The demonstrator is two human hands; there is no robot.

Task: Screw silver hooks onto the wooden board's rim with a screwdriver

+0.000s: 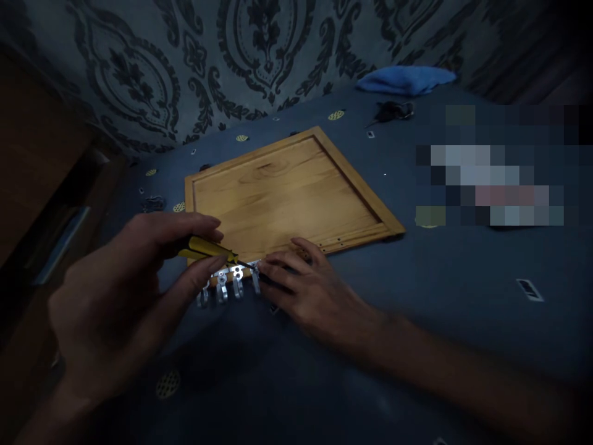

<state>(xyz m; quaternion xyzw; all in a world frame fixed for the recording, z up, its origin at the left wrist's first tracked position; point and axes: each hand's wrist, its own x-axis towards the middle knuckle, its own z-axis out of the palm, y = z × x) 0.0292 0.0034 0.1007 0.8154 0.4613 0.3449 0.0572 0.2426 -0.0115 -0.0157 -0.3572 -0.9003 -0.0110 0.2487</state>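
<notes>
My left hand (125, 296) is closed on a screwdriver (208, 247) with a yellow and black handle, gripped between thumb and fingers. Its dark shaft slants down to the right, the tip meeting a silver metal hook rail (238, 272). The rail lies along the near edge of a framed wooden panel (278, 191), its several hooks sticking out toward me. At the rail's right end, the fingertips of my right hand (310, 284) press on the metal beside the screwdriver tip. That hand's other fingers rest over the panel's edge, and its thumb is mostly hidden.
Beneath the panel spreads a dark blue patterned cloth (463, 309). Farther back lie a blue cloth (407, 80) and a small black item (393, 112). Small dark holes dot the panel's near edge. A wooden cabinet (41, 123) stands at left; a blurred patch covers the right.
</notes>
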